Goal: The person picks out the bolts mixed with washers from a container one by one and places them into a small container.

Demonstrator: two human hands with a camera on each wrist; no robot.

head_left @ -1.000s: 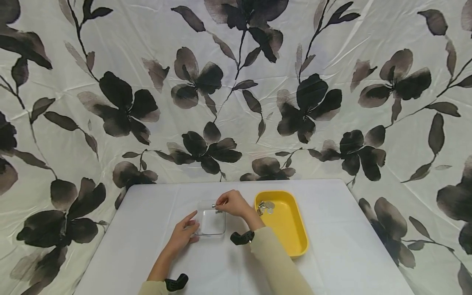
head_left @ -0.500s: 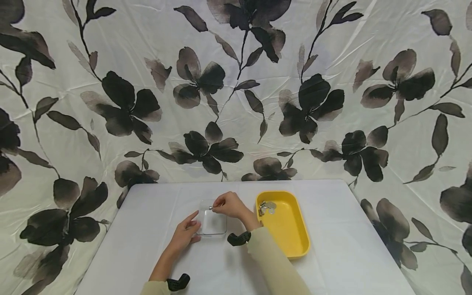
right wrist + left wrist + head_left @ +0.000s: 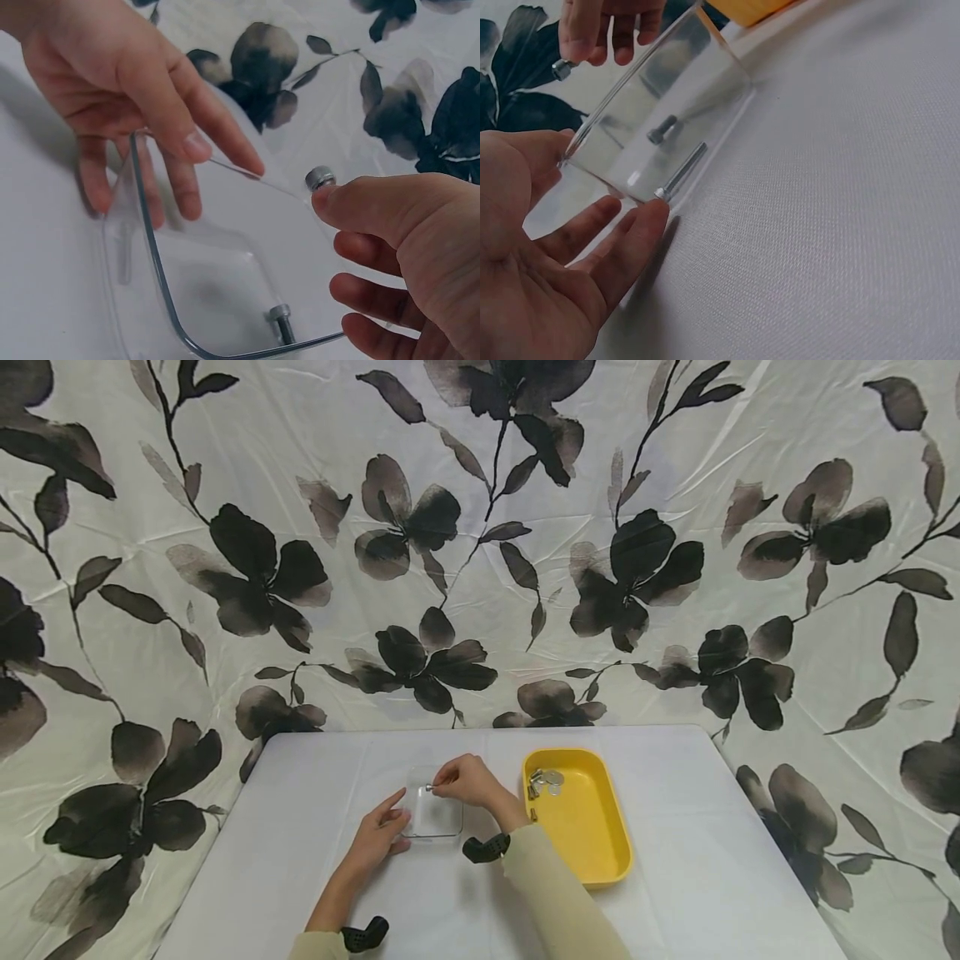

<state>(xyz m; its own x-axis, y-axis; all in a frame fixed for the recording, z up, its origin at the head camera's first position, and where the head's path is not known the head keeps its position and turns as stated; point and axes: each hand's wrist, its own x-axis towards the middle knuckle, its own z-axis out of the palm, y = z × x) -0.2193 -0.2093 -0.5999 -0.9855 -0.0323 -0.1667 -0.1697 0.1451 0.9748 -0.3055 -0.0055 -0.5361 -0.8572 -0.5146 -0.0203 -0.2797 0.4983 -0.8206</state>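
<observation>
Over the clear tray [image 3: 433,814], mid-surface, we note the right hand [image 3: 467,779] pinching a small bolt [image 3: 430,787] by its shank, head outward. Left hand [image 3: 377,835] lies spread, fingers straight against the tray's near-left wall. By our judgement two bolts [image 3: 662,130] already lie inside, with more hardware [image 3: 543,781] waiting in the yellow bin [image 3: 592,852] to the right, so work remains. Only the wrist views show the tray's contents; only the head view shows the bin's pile. Floral cloth [image 3: 480,543] behind.
</observation>
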